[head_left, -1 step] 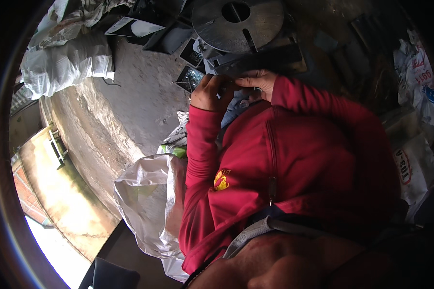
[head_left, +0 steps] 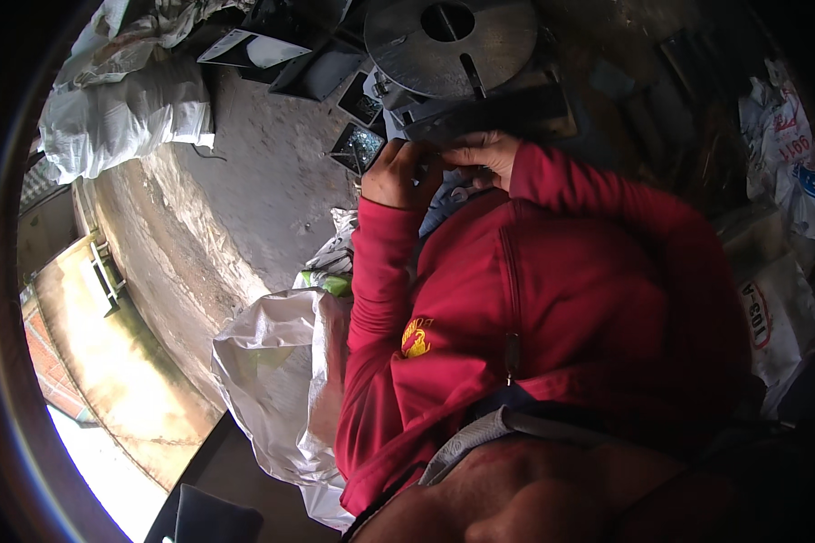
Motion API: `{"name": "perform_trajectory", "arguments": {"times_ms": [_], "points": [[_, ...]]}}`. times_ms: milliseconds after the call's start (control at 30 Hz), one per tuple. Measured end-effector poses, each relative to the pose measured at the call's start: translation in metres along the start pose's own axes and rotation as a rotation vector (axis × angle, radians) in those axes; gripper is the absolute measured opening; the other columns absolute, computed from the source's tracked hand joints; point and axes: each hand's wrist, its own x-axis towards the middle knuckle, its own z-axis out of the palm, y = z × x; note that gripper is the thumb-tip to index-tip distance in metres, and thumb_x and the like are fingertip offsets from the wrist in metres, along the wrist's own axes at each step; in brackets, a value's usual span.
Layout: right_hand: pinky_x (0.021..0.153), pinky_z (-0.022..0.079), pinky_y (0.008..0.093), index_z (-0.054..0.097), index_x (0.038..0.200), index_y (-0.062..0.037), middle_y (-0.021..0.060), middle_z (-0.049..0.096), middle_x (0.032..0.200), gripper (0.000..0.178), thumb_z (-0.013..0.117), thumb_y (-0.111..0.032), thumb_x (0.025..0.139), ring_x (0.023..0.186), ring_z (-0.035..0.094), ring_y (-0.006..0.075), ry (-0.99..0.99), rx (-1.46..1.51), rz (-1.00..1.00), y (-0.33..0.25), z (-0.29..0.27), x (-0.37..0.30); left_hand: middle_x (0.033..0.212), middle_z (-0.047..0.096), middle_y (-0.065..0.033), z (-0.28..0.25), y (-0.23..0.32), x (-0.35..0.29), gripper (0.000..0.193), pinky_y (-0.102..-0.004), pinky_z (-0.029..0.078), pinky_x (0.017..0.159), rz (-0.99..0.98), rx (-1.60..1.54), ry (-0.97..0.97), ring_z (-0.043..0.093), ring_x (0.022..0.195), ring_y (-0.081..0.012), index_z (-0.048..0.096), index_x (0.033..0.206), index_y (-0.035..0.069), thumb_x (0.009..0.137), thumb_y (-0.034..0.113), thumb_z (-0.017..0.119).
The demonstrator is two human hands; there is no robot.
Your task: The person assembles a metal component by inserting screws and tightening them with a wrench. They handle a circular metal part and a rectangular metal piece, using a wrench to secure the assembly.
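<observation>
My left hand (head_left: 391,177) is closed, its fingers curled and their tips brought to the right hand's. Opposite it, my right hand (head_left: 482,152) is closed too, thumb and fingers pinched together. The fingertips meet just in front of a dark machine with a round metal plate (head_left: 500,56). Whatever lies between the fingers is too small and shadowed to make out. Beside the left hand stands a small dark tray (head_left: 357,150) with many tiny shiny pieces in it.
Another small dark tray (head_left: 360,101) sits behind the first. Dark metal chutes (head_left: 315,74) stand at the far left of the machine. A white sack (head_left: 127,118) lies farther left, and an open white sack (head_left: 276,362) stands by my left arm. More printed bags (head_left: 783,317) are on the right.
My left hand has shifted very slightly to the right. The round plate also appears a little farther right. Both hands keep their closed shape.
</observation>
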Motion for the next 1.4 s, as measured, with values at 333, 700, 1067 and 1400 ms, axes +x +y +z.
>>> {"name": "perform_trajectory", "arguments": {"times_ms": [333,700,1067,1400], "points": [[0.039,0.03,0.0151,0.061,0.103,-0.0076,-0.0035,0.051,0.079,0.026,0.069,-0.025,0.085,0.055,0.038,0.0009,-0.055,0.192,0.14,0.0,-0.01,0.021,0.079,0.063,-0.0061,0.0,-0.013,-0.002,0.02,-0.0303,0.051,0.058,0.002,-0.095,0.022,0.064,0.064,-0.0188,0.069,0.094,0.009,0.075,0.01,0.074],[0.037,0.022,0.0167,0.057,0.108,-0.0124,-0.0082,0.041,0.061,0.025,0.064,-0.029,0.09,0.045,0.032,-0.0001,0.221,0.315,0.128,-0.012,0.023,0.037,0.074,0.061,-0.0045,0.001,-0.069,-0.004,0.019,-0.0265,0.047,0.058,-0.234,-0.366,0.21,0.057,0.061,-0.0128,0.071,0.094,0.009,0.075,0.009,0.075],[0.039,0.023,0.0176,0.056,0.094,-0.0112,-0.0076,0.041,0.06,0.012,0.061,-0.021,0.091,0.044,0.032,0.0009,0.197,0.426,-0.018,-0.002,0.025,0.044,0.079,0.057,-0.003,0.002,-0.063,0.004,0.039,-0.0245,0.046,0.067,0.025,-0.273,0.206,0.055,0.07,-0.0107,0.064,0.114,0.009,0.077,0.002,0.072],[0.039,0.022,0.0183,0.054,0.09,-0.0118,-0.0087,0.041,0.055,0.022,0.065,-0.031,0.088,0.042,0.031,0.0011,0.05,0.419,-0.021,-0.007,0.023,0.04,0.082,0.061,0.0003,0.014,-0.078,-0.008,0.023,-0.0177,0.043,0.058,-0.258,-0.72,0.231,0.054,0.065,-0.0049,0.062,0.106,0.0,0.084,0.002,0.068]]}}
